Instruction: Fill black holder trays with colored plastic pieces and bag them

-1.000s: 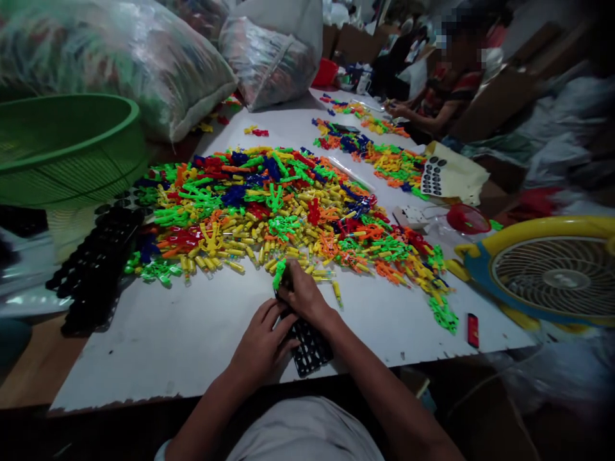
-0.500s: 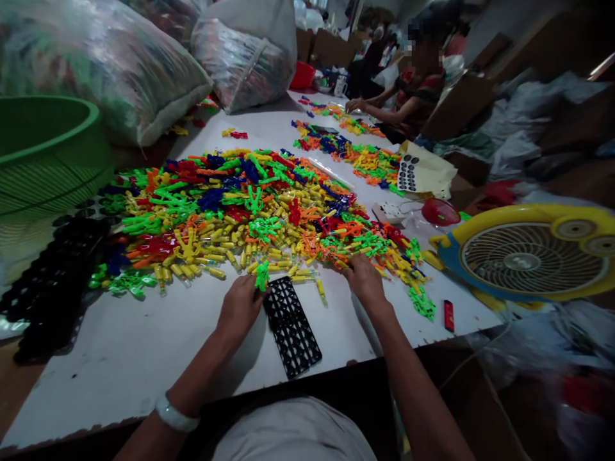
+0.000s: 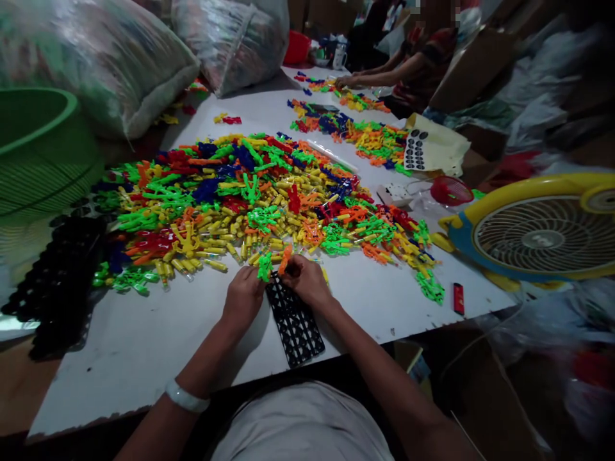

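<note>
My left hand (image 3: pixel 244 296) is closed on a small green plastic figure (image 3: pixel 264 266) at the far left corner of a black perforated tray (image 3: pixel 298 330). Close beside it, my right hand (image 3: pixel 307 282) pinches an orange plastic figure (image 3: pixel 285 259) above the tray's far end. The tray lies on the white table, slanting toward my body. Just beyond both hands spreads a heap of coloured plastic figures and yellow tubes (image 3: pixel 211 246). My fingers partly cover both held pieces.
Black trays (image 3: pixel 62 282) are stacked at the left beside a green basket (image 3: pixel 45 153). Large filled bags (image 3: pixel 230 45) stand behind. On the right are a yellow fan (image 3: pixel 538 237), a red lighter (image 3: pixel 458 298) and a power strip (image 3: pixel 394 194). Another person's arms (image 3: pixel 384 75) work farther back.
My right hand has come from the heap's right side to the tray, bringing an orange figure. My left hand stays by the tray corner with the green figure. The view has shifted slightly.
</note>
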`<state>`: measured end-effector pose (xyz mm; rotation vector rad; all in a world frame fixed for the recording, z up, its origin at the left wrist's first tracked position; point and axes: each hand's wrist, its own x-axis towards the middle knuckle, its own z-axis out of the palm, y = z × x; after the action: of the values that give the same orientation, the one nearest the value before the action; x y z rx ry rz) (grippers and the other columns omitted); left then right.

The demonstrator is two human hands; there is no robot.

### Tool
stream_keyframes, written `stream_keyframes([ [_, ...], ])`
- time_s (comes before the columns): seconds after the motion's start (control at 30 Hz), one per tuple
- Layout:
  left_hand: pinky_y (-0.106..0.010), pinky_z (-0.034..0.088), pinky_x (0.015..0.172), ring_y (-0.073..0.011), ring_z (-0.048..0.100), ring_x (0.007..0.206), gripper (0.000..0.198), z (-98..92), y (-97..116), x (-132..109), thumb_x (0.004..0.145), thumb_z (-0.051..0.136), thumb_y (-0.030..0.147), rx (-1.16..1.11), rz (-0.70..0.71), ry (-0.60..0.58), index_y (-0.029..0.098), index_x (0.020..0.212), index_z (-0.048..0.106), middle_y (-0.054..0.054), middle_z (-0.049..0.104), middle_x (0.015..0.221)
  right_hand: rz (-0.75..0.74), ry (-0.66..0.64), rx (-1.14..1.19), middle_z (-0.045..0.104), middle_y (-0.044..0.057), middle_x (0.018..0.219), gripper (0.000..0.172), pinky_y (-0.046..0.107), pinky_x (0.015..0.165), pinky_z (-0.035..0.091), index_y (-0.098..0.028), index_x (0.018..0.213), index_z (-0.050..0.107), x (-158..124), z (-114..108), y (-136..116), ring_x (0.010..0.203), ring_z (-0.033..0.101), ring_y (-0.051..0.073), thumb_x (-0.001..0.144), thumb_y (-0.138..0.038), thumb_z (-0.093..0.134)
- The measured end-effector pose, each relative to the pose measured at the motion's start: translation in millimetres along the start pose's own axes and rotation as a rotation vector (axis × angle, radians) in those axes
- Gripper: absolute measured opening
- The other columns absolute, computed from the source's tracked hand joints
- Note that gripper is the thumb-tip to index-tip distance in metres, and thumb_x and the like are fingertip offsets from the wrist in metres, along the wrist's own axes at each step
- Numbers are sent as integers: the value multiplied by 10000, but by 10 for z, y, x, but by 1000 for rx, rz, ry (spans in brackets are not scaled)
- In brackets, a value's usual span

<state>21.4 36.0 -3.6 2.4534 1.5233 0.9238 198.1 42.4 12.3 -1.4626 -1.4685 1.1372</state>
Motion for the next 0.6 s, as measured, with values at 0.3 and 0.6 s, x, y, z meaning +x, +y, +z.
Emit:
stream_keyframes([
  [0.3, -379, 520, 854, -230, 612, 974, 227, 100, -118, 57, 929, 458, 311, -105, -16, -14, 206, 1018, 638, -76, 681, 1006, -139, 139, -290, 630, 39, 914, 162, 330, 772, 493, -222, 940, 606, -129, 150, -21, 828, 588, 199, 785, -193, 568],
  [0.6, -429, 519, 866, -263, 600, 984, 207, 185, -190, 213, 927, 449, 272, -52, -1, 7, 176, 929, 632, -110, 663, 975, -329, 317, -726, 572, 117, 1298, 505, 429, 1036, 372, -192, 1189, 636, 432, -744, -62, 1240, 451, 272, 775, 15, 436],
])
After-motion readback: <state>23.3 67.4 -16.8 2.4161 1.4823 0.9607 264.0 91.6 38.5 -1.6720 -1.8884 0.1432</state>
